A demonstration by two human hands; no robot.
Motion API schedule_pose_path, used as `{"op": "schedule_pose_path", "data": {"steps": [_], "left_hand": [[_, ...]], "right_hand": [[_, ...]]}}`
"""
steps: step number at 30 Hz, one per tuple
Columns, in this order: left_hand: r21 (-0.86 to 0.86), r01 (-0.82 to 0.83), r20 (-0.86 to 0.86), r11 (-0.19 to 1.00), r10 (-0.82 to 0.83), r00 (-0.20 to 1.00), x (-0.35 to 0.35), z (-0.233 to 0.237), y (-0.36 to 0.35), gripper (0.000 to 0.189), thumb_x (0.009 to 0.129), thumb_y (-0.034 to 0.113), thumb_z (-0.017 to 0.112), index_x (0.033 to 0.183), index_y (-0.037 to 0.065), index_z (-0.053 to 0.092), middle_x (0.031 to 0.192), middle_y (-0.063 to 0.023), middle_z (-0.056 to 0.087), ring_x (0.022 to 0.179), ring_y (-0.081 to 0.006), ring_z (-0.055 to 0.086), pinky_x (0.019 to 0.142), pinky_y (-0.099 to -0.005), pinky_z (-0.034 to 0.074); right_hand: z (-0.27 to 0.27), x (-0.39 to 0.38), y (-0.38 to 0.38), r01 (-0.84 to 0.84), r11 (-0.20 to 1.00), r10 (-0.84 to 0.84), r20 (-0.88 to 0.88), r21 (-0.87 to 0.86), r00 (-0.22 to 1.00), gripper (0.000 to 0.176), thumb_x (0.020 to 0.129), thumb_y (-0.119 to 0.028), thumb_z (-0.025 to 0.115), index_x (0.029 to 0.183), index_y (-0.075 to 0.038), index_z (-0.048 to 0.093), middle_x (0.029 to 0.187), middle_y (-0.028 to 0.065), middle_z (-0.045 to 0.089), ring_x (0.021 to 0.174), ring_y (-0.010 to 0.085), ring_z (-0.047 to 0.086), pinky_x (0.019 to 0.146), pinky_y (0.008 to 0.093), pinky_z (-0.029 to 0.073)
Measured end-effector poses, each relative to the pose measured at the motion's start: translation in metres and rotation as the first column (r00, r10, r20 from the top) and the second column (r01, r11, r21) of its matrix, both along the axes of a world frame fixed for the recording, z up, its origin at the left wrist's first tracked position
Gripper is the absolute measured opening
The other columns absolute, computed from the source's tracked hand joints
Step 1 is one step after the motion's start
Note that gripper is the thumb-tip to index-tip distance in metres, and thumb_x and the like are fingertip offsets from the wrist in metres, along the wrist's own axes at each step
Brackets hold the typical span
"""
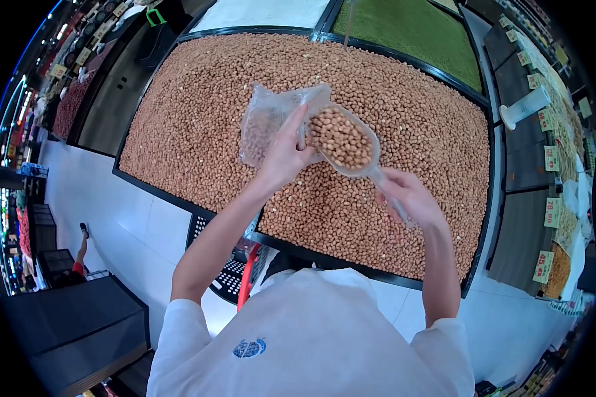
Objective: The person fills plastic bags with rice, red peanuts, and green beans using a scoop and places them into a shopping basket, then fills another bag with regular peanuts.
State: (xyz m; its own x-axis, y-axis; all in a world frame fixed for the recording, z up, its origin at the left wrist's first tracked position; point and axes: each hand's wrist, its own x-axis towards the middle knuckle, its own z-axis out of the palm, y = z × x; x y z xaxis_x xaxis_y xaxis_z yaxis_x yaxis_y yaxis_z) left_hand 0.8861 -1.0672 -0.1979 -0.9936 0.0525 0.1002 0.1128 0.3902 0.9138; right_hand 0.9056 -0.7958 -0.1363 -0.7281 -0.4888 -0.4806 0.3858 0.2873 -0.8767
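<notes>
A clear plastic bag point(258, 126), partly filled with tan kernels, is held at its mouth by my left hand point(287, 153), whose fingers are closed on the film. The handle of a translucent scoop point(375, 147) is wrapped by my right hand point(407, 197). Heaped in the scoop are round, tan-brown kernels point(341, 137) that look like shelled peanuts. The scoop's front end meets the bag's opening, close beside my left fingers. Under both hands spreads a wide black-edged bin full of the same kernels point(198, 86).
Behind the bin are compartments of white grains point(261, 14) and green grains point(410, 40). A shopping basket with a red handle point(248, 276) stands at the bin's front edge. Shelves with price tags point(553, 213) line the right, and a person's leg point(82, 248) shows at far left.
</notes>
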Motion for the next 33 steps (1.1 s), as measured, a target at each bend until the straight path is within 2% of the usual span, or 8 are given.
{"op": "schedule_pose_path", "data": {"steps": [2, 6, 12, 16, 24, 28, 31, 33], "left_hand": [[0.001, -0.005, -0.076, 1.0, 0.005, 0.997, -0.001, -0.005, 0.0, 0.078, 0.076, -0.007, 0.06, 0.145, -0.003, 0.025, 0.146, -0.0182, 0.036, 0.12, -0.0193, 0.048, 0.094, -0.0276, 0.043], [0.095, -0.091, -0.044, 0.991, 0.096, 0.994, 0.0, -0.001, -0.011, 0.081, 0.077, -0.009, 0.059, 0.148, 0.006, 0.023, 0.079, -0.0015, 0.054, 0.06, -0.0055, 0.047, 0.051, -0.0218, 0.037], [0.16, -0.208, -0.032, 0.965, 0.215, 0.976, -0.003, 0.006, -0.028, 0.079, 0.077, -0.01, 0.058, 0.148, 0.006, 0.026, 0.079, -0.0027, 0.06, 0.053, -0.0038, 0.047, 0.046, -0.0205, 0.036], [0.175, -0.207, 0.025, 0.963, 0.206, 0.978, -0.006, 0.013, -0.026, 0.081, 0.074, -0.007, 0.058, 0.147, 0.003, 0.025, 0.123, -0.0119, 0.056, 0.057, -0.0034, 0.044, 0.051, -0.0214, 0.041], [0.123, -0.191, 0.092, 0.974, 0.18, 0.979, -0.008, 0.007, -0.027, 0.079, 0.077, -0.007, 0.06, 0.148, 0.005, 0.026, 0.057, 0.0038, 0.049, 0.048, -0.0034, 0.04, 0.045, -0.0246, 0.032], [0.153, -0.16, 0.026, 0.975, 0.158, 0.987, -0.007, 0.009, -0.026, 0.077, 0.076, -0.008, 0.06, 0.146, 0.002, 0.029, 0.061, 0.0021, 0.051, 0.048, -0.003, 0.041, 0.043, -0.0234, 0.03], [0.067, -0.172, -0.035, 0.983, 0.175, 0.984, -0.005, 0.012, -0.027, 0.078, 0.076, -0.008, 0.06, 0.146, 0.002, 0.027, 0.066, -0.0002, 0.054, 0.05, -0.0027, 0.042, 0.043, -0.0225, 0.031], [0.148, -0.173, 0.059, 0.974, 0.166, 0.984, 0.005, 0.019, -0.029, 0.079, 0.077, -0.008, 0.059, 0.147, 0.001, 0.024, 0.072, -0.0019, 0.056, 0.053, -0.0036, 0.045, 0.044, -0.0226, 0.033]], "right_hand": [[0.003, -0.03, -0.045, -0.183, 0.96, 0.23, -0.223, 0.211, 0.947, 0.028, 0.091, -0.02, 0.054, 0.11, 0.0, 0.057, 0.074, 0.0093, 0.06, 0.048, 0.0171, 0.055, 0.047, 0.0319, 0.048], [-0.023, -0.043, -0.101, -0.001, 0.707, 0.643, -0.643, 0.707, 0.416, 0.028, 0.085, -0.016, 0.058, 0.108, 0.0, 0.058, 0.079, 0.0175, 0.062, 0.063, 0.0328, 0.063, 0.06, 0.044, 0.052], [0.016, 0.023, -0.031, 0.264, 0.79, 0.303, -0.727, 0.553, 0.616, 0.035, 0.083, -0.012, 0.062, 0.118, -0.007, 0.058, 0.095, 0.0185, 0.065, 0.077, 0.0339, 0.066, 0.066, 0.0417, 0.052], [0.002, 0.066, 0.032, 0.377, 0.681, 0.086, -0.579, 0.628, 0.811, 0.043, 0.084, -0.011, 0.061, 0.126, -0.008, 0.054, 0.09, 0.021, 0.065, 0.078, 0.0376, 0.064, 0.067, 0.0445, 0.05], [-0.104, -0.057, 0.022, 0.283, 0.608, 0.365, -0.578, 0.741, 0.73, 0.023, 0.083, -0.016, 0.062, 0.099, -0.001, 0.058, 0.077, 0.0218, 0.063, 0.074, 0.0402, 0.063, 0.068, 0.0496, 0.05], [-0.084, -0.07, 0.003, 0.334, 0.509, 0.448, -0.576, 0.793, 0.684, 0.019, 0.082, -0.017, 0.064, 0.093, -0.002, 0.06, 0.083, 0.0193, 0.065, 0.078, 0.0329, 0.066, 0.069, 0.0423, 0.052], [-0.065, -0.039, -0.031, 0.625, 0.594, 0.262, -0.856, 0.507, 0.445, 0.026, 0.083, -0.016, 0.063, 0.106, -0.004, 0.063, 0.087, 0.0144, 0.068, 0.077, 0.0309, 0.066, 0.069, 0.0414, 0.052], [-0.077, -0.031, -0.059, 0.313, 0.912, 0.002, -0.767, 0.264, 0.641, 0.03, 0.082, -0.014, 0.065, 0.111, -0.004, 0.063, 0.086, 0.0138, 0.068, 0.076, 0.0276, 0.066, 0.07, 0.0376, 0.051]]}}
